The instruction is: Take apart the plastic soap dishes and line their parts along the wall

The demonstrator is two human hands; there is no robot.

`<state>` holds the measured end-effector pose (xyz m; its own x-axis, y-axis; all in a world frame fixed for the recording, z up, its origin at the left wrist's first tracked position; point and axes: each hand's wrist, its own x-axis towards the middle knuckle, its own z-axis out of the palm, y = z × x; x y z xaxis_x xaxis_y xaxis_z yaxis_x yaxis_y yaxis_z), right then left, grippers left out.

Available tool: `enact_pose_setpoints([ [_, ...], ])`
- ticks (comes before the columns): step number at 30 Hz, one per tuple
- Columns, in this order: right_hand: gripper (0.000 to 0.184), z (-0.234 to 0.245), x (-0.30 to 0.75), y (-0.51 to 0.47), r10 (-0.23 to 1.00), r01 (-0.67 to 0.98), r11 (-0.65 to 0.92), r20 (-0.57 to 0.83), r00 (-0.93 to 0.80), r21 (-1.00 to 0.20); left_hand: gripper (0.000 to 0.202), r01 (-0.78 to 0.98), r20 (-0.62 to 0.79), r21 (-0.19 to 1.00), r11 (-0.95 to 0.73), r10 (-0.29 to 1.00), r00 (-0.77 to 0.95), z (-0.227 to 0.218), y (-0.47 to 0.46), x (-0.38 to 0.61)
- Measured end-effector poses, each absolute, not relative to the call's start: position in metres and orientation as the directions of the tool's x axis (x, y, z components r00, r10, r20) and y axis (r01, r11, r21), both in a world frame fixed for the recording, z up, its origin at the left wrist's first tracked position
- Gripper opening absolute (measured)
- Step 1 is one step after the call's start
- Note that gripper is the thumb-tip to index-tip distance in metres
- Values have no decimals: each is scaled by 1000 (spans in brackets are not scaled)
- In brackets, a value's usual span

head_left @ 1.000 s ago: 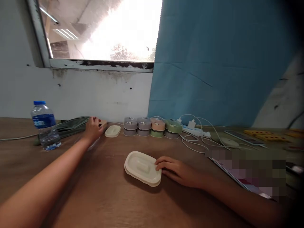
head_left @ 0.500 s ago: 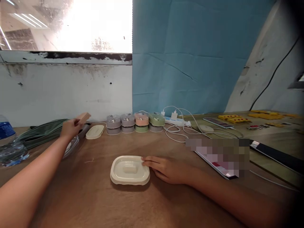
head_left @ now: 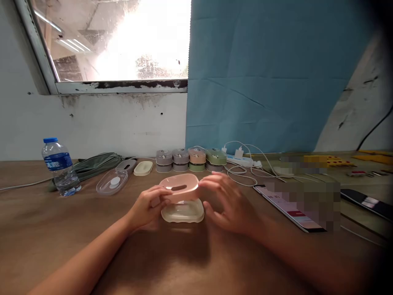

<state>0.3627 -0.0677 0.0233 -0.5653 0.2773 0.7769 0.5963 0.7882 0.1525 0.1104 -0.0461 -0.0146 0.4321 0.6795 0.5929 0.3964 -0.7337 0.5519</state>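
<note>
Our left hand (head_left: pixel 151 207) has its grip pinched snugly on the near left edge of the pink piece with the slot (head_left: pixel 183 193), thumb beneath and fingers over the rim. That piece sits at the centre of the clock we use here, raised above the cream dish (head_left: pixel 183 217), which lies at six on the tabletop (head_left: pixel 147 262); we cannot tell whether the two touch. At about four, our right hand (head_left: pixel 231 205) is blurred, its grip spread wide with thumb and fingers apart, the fingertips right beside the pink rim; we cannot tell if they make contact. Toward nine we see the clear cover (head_left: pixel 106 182) with its white disc (head_left: pixel 115 182). Around ten are the grey slotted piece (head_left: pixel 131 166) and a second cream dish (head_left: pixel 143 168), with the green pouch (head_left: pixel 100 166) and the water bottle (head_left: pixel 59 174) farther out. Four stacked boxes (head_left: pixel 197 157) stand in a row from eleven to one, the power strip (head_left: pixel 239 159) lies near two, and a flat screen (head_left: pixel 307 223) rests past our right hand at about three.
</note>
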Motion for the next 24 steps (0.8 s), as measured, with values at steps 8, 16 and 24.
enact_pose_setpoints([
  [8, 51, -22, 364, -51, 452, 527, 849, 463, -762, 38, 23, 358, 490, 499, -789, 598, 634, -23, -39, 98],
  [16, 40, -14, 370, -47, 460, 484, 874, 399, -793, -46, 24, 342, 429, 480, -808, 557, 711, -25, -43, 108],
  [24, 40, -13, 372, -43, 441, 434, 895, 362, -821, -107, 23, 484, 538, 384, -786, 617, 575, -27, -27, 88],
])
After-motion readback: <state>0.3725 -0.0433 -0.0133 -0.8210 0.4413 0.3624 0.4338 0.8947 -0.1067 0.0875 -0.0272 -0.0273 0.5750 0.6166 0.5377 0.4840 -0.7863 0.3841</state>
